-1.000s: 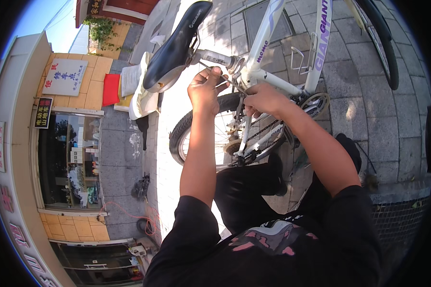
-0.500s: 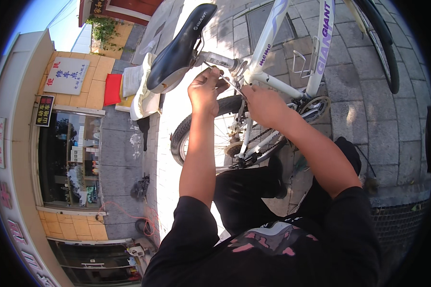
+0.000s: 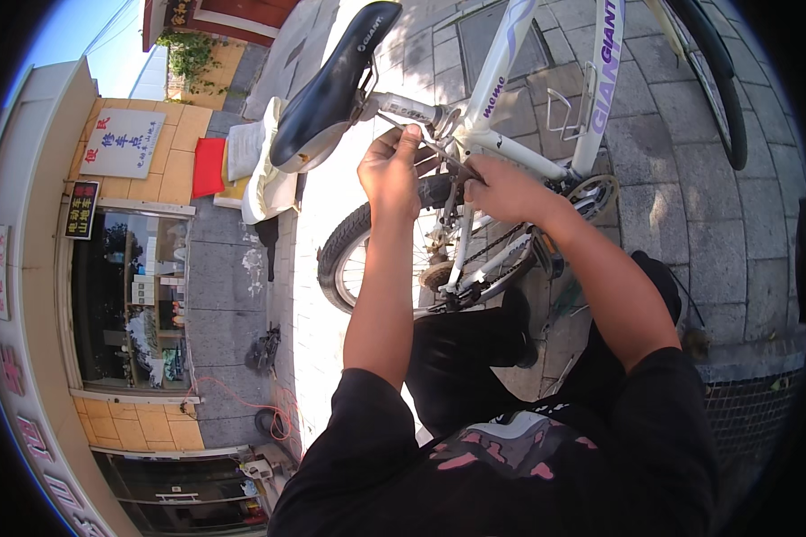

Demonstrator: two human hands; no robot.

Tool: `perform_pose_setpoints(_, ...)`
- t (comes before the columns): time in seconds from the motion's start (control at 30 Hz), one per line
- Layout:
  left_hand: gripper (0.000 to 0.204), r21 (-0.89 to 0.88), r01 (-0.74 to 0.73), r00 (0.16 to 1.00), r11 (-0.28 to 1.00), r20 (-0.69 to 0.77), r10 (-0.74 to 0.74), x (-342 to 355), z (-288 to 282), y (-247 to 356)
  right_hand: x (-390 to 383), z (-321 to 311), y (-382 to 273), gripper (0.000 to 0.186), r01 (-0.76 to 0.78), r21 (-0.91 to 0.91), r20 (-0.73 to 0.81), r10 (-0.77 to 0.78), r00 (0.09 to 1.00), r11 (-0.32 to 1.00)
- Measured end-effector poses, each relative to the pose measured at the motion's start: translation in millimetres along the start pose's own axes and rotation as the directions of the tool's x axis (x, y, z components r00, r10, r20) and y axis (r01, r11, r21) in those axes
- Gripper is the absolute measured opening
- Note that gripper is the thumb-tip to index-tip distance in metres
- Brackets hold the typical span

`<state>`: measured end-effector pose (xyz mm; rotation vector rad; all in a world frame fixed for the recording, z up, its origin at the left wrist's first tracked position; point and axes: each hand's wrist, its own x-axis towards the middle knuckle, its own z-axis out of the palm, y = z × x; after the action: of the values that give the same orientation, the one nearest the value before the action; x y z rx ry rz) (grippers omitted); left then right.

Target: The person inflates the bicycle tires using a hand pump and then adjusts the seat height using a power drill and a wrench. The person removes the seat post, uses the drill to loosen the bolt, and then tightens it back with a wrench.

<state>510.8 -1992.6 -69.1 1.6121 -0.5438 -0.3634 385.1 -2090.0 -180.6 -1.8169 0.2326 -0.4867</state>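
A white bicycle with a black saddle stands in front of me. Below its silver seat post, my left hand is closed in a pinch, thumb uppermost. It grips one end of a thin metal piece, whose exact kind I cannot make out. Closed round the other end, near the top of the rear frame tubes, is my right hand. Beneath both hands are the rear wheel's tyre and the sprockets. My fingers partly hide the piece.
The front wheel is at the upper right, over grey paving. A chainring and crank lie close to my right forearm. On the left, a white cushion-like item sits near a shopfront, with an orange cord on the ground.
Both hands have shifted slightly right, and my right hand sits a little lower. The thin metal piece is at a changed angle. A pedal now shows below my right forearm.
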Motion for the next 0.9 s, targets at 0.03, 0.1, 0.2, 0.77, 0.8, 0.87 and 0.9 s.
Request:
perform_pose_setpoints(0.03,0.040,0.004,-0.001,1.000,1.000,-0.005,0.001,-0.1,1.7,0.4,2.3,-1.6,1.9,0.021,-0.075,0.124,0.043,0.070,0.997,0.989)
perform_pose_setpoints(0.1,0.040,0.011,-0.002,1.000,1.000,-0.017,0.002,-1.1,5.8,1.7,7.3,-2.5,6.3,0.020,-0.233,0.354,0.152,0.190,0.970,0.906)
perform_pose_setpoints(0.2,0.039,0.011,0.006,1.000,1.000,-0.028,-0.005,0.7,4.1,1.0,11.3,-0.9,10.4,0.022,-0.296,0.474,0.222,0.213,0.952,0.829)
perform_pose_setpoints(0.77,0.039,0.024,-0.018,0.991,1.000,-0.133,0.021,18.2,-0.6,-11.1,28.8,5.7,49.0,0.011,-0.485,0.845,0.469,0.124,0.874,0.224)
perform_pose_setpoints(0.8,0.036,0.024,-0.014,0.991,1.000,-0.132,0.017,18.6,0.2,-10.3,27.9,-0.4,48.3,0.013,-0.470,0.836,0.460,0.103,0.882,0.285)
perform_pose_setpoints(0.87,0.034,-0.015,-0.023,0.993,1.000,-0.117,0.021,22.2,-1.3,-15.8,24.3,-8.2,44.5,0.011,-0.454,0.826,0.453,0.084,0.887,0.335)
perform_pose_setpoints(0.9,0.031,-0.003,-0.011,0.995,1.000,-0.101,0.011,22.6,-6.3,-18.0,18.6,-10.4,34.1,0.011,-0.438,0.812,0.439,0.090,0.894,0.387)
